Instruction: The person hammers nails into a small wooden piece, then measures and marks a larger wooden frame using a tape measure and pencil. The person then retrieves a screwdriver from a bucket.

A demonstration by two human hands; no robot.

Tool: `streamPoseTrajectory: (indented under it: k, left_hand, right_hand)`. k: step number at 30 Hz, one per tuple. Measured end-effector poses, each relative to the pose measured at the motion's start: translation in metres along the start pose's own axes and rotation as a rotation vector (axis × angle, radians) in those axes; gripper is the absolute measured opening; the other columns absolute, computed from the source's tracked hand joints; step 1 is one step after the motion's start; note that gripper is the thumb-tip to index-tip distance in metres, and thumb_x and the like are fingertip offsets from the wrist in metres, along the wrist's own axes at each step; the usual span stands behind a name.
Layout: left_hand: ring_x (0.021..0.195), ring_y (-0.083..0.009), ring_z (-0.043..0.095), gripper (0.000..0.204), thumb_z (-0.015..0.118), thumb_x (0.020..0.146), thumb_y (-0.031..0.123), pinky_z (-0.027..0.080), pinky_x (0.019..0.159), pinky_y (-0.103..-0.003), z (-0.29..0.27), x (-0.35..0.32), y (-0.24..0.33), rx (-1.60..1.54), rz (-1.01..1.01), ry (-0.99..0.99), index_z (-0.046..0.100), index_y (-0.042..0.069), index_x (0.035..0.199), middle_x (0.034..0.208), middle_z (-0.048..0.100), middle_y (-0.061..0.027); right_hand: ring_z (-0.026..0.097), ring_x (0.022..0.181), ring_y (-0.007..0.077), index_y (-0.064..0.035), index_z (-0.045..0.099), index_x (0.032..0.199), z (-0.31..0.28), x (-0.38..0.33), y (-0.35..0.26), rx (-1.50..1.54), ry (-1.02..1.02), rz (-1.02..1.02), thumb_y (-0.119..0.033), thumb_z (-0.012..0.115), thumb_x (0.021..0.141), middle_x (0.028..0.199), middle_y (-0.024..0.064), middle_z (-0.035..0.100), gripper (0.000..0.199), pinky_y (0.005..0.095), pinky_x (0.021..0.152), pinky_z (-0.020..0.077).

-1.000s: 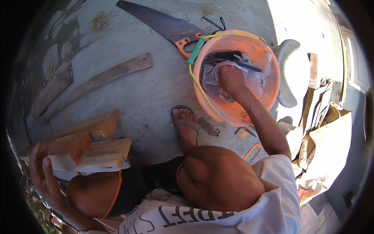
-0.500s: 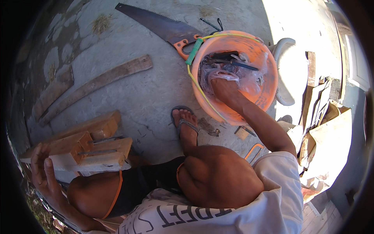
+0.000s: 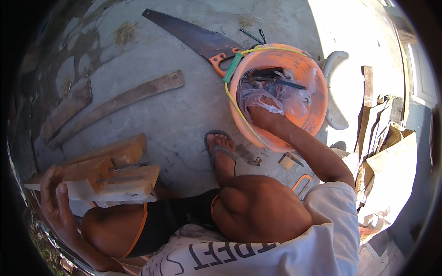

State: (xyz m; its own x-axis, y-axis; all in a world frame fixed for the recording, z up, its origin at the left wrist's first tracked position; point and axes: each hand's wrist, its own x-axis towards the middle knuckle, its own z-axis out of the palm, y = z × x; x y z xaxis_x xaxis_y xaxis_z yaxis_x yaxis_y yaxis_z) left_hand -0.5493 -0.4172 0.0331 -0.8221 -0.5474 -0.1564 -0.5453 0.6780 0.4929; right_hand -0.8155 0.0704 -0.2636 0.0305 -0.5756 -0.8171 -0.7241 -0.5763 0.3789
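My right hand (image 3: 261,116) reaches down into an orange bucket (image 3: 317,120), its fingers hidden inside a clear plastic bag (image 3: 254,95). Whether they grip anything in there cannot be seen. Around the bag lie a dark bar-like tool (image 3: 288,83) and other dark items, partly covered by plastic. At the lower left, my left hand (image 3: 57,197) is raised beside a piece of light timber (image 3: 85,188), fingers apart and nothing in them. Two metal rods or chisel-like tools (image 3: 126,178) rest on the timber.
Beyond the bucket's left side lies a handsaw (image 3: 202,40) with an orange handle. A yellow cord with a green grip (image 3: 232,68) crosses the bucket's rim. Old boards (image 3: 126,99) lie on the concrete; an orange-framed saw (image 3: 302,182) is near my knee. Sacks (image 3: 393,165) stand at right.
The view has shifted slightly, so the scene sits a little lower and to the right. My right hand has sunk slightly deeper into the bag; my left hand stays raised.
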Motion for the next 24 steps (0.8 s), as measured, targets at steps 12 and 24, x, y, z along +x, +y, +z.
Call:
streamPoseTrajectory:
  k: [12, 24]
  left_hand:
    - [0.124, -0.0284, 0.064, 0.039, 0.061, 0.106, 0.017, 0.048, 0.108, -0.042, 0.005, 0.0, 0.005, -0.007, 0.008, -0.006, 0.061, -0.002, 0.141, 0.13, 0.068, -0.0186]
    - [0.125, -0.028, 0.064, 0.04, 0.058, 0.108, 0.019, 0.048, 0.108, -0.042, -0.001, -0.005, -0.001, -0.003, -0.014, -0.013, 0.06, 0.001, 0.143, 0.134, 0.067, -0.0178]
  right_hand:
    - [0.071, 0.099, 0.0323, -0.0065, 0.078, 0.109, 0.022, 0.013, -0.016, 1.458, 0.078, 0.484, -0.016, 0.064, 0.087, 0.109, 0.0195, 0.074, 0.027, 0.0447, 0.08, 0.0593]
    - [0.075, 0.081, 0.0329, -0.0021, 0.078, 0.098, 0.03, -0.047, 0.007, 1.882, 0.18, 1.059, -0.026, 0.068, 0.086, 0.089, 0.0195, 0.076, 0.028, 0.0427, 0.078, 0.0586]
